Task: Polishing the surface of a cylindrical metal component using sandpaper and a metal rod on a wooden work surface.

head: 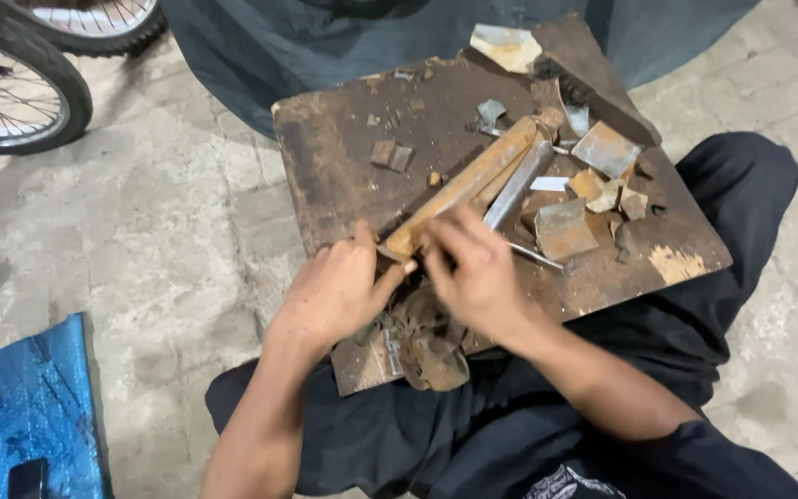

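Observation:
A worn brown wooden board [344,157] rests across my lap. On it lies a long rusty tan metal bar [473,180], slanting from the near middle up to the far right, with a grey metal strip [519,185] beside it. My left hand [339,291] and my right hand [477,268] meet at the bar's near end, fingers curled around something small there; the thing itself is hidden between them. A clump of rusty metal parts [427,342] sits at the board's near edge, just below my hands.
Several cut scraps of sheet metal [565,226] lie on the board's right half, and a pale piece [505,44] at its far edge. A bicycle wheel [16,92] stands at top left. A blue sheet [20,407] lies on the concrete floor at bottom left.

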